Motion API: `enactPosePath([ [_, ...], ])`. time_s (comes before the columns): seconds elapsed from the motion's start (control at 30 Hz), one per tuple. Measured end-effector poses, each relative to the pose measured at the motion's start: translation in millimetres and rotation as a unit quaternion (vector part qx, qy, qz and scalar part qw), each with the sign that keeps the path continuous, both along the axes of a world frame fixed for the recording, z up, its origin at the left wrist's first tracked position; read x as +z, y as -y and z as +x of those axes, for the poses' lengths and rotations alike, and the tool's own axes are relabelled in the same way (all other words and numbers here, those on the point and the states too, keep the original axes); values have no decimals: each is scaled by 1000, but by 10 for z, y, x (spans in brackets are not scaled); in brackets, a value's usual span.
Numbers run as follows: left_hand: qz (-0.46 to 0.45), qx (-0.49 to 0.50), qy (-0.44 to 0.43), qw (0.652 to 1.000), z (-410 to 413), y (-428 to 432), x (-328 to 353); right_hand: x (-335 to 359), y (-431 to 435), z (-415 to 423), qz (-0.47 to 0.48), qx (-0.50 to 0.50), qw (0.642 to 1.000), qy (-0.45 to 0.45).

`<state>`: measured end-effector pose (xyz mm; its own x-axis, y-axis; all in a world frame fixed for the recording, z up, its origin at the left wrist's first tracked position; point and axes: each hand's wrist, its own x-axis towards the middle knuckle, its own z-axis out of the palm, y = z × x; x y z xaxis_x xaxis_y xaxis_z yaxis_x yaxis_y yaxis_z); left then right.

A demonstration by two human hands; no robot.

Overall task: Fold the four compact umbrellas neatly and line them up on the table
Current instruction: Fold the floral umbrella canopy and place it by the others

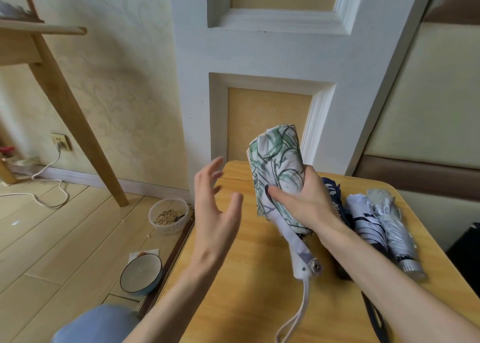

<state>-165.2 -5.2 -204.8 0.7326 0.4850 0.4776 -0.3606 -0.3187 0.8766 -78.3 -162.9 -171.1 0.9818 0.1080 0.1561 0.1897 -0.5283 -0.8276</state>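
Observation:
My right hand point(304, 202) grips a folded white umbrella with green leaf print point(278, 160), held tilted above the wooden table point(233, 277); its white handle and wrist cord hang toward me. My left hand point(215, 207) hovers just left of it, fingers spread, holding nothing. On the table to the right lie three folded umbrellas side by side: a dark blue one point(335, 194) partly hidden behind my right wrist, a white and navy one point(366, 223), and a silver one point(397, 233).
Left of the table on the wood floor stand a plastic tub of grain point(168, 216) and a blue-rimmed bowl point(140, 273). A wooden table leg point(78, 119) and a white cord point(46, 186) lie farther left. A white panelled wall stands behind the table.

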Motion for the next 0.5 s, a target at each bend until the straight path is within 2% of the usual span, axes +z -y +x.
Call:
enactPosePath([
  [0.07, 78, -22, 44, 996, 16, 123, -29, 4, -42, -33, -42, -3, 999, 16],
  [0.13, 76, -77, 5, 994, 60, 255, -86, -17, -98, -72, -68, 7, 997, 25],
  [0.2, 34, -136, -53, 989, 79, 325, -124, -16, -156, -135, -74, 35, 996, 31],
  [0.3, -30, -172, -32, 984, 136, 313, -97, 22, -222, -254, -88, 74, 991, 74],
  [0.37, -111, -189, -34, 975, 139, 267, -9, 0, -264, -303, -72, 98, 987, 108],
  [0.43, -170, -171, -42, 970, 145, 179, 64, -37, -304, -322, -64, 130, 981, 128],
  [0.5, -205, -150, -52, 966, 160, 68, 106, -59, -327, -323, -21, 169, 979, 111],
])
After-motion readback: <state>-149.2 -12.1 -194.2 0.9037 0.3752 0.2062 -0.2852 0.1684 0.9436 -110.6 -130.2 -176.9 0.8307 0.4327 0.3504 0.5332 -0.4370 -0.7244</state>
